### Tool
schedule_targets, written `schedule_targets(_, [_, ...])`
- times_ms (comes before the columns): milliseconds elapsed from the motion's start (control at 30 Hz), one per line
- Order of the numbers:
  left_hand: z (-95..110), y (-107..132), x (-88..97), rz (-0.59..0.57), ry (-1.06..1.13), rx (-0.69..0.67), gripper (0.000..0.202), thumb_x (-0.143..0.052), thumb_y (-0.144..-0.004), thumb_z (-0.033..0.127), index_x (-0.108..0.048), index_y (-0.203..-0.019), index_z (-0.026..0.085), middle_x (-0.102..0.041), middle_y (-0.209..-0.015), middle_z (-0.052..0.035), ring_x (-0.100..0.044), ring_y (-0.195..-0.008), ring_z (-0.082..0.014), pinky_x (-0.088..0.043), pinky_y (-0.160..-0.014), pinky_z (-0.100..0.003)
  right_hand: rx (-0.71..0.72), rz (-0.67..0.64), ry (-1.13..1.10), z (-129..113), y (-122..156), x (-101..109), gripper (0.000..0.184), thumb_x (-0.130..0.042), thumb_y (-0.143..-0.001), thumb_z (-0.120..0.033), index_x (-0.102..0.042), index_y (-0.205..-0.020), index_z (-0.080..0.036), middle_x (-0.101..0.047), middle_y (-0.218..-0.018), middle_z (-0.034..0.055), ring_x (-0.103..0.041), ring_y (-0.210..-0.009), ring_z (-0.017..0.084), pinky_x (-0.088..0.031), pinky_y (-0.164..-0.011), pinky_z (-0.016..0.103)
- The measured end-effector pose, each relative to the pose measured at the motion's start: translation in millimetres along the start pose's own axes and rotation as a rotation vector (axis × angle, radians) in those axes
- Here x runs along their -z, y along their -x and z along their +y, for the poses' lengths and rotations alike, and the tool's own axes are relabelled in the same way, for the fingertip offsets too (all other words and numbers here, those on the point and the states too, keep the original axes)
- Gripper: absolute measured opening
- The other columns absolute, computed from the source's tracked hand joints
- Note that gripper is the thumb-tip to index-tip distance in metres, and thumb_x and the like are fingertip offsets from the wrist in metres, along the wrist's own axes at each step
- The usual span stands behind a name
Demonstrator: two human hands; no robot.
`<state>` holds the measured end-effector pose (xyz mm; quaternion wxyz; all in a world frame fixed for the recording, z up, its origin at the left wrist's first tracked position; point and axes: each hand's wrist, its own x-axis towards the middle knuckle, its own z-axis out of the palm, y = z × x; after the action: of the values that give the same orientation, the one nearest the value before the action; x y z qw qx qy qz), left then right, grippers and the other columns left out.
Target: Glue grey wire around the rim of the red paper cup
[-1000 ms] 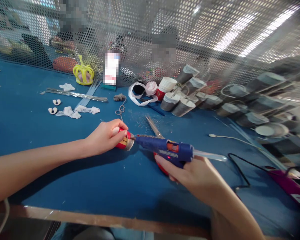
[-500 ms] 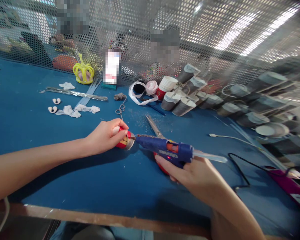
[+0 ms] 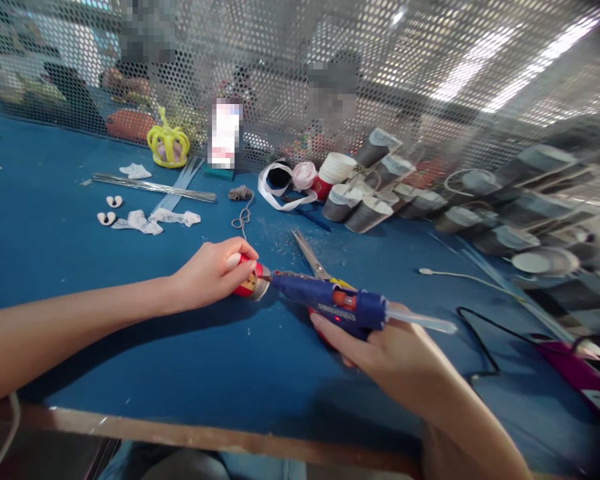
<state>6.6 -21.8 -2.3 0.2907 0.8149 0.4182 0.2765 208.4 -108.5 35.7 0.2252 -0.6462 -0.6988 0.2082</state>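
Observation:
My left hand (image 3: 219,270) is closed around a small red cup (image 3: 246,288) that lies on its side, with a gold patch and a greyish band at one end. A thin grey cord (image 3: 241,220) runs from behind my fingers to a small bundle of the same cord. My right hand (image 3: 375,343) grips a blue hot glue gun (image 3: 310,293), its red light lit and a clear glue stick (image 3: 423,319) sticking out of the back. The nozzle tip is at the banded end of the cup. Scissors (image 3: 310,255) lie partly hidden beneath the glue gun.
Behind are a yellow crown-shaped piece (image 3: 168,148), metal wires (image 3: 153,187), white lace scraps (image 3: 143,222) and a ribbon roll (image 3: 304,175). Several grey-wrapped cups (image 3: 370,215) crowd the right. A black cord (image 3: 485,343) runs to a purple power strip (image 3: 575,373). Perforated mesh (image 3: 270,73) closes off the back.
Almost nothing differs. The view has shifted very slightly, while both hands keep their hold and the nozzle stays at the cup's end.

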Motion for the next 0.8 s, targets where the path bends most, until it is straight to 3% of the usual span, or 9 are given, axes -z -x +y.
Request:
schedule_targets(367, [-1.7, -0.2, -0.5, 0.002, 0.002, -0.001, 0.02, -0.044, -0.082, 0.029, -0.058, -0.09, 0.017, -0.068, -0.078, -0.001, -0.06, -0.066, -0.0143, -0.042, -0.06, -0.023, 0.036, 0.038, 0.074, 4.6, -4.0, -0.7, 0.022, -0.052, -0.071, -0.037, -0.054, -0.056, -0.022, -0.058, -0.055, 0.0039, -0.053, -0.051, 0.019, -0.044, -0.051, 0.032])
schedule_targets(800, [-1.2, 0.7, 0.1, -0.012, 0.022, 0.0, 0.021, -0.044, -0.082, 0.03, -0.058, -0.091, 0.016, -0.068, -0.082, -0.0018, -0.061, -0.069, -0.0153, -0.042, -0.062, -0.024, 0.026, 0.027, 0.051, 8.7, -4.5, -0.5, 0.023, -0.054, -0.069, -0.037, -0.053, -0.052, -0.023, -0.053, -0.049, 0.0026, -0.046, -0.044, 0.016, -0.039, -0.047, 0.032])
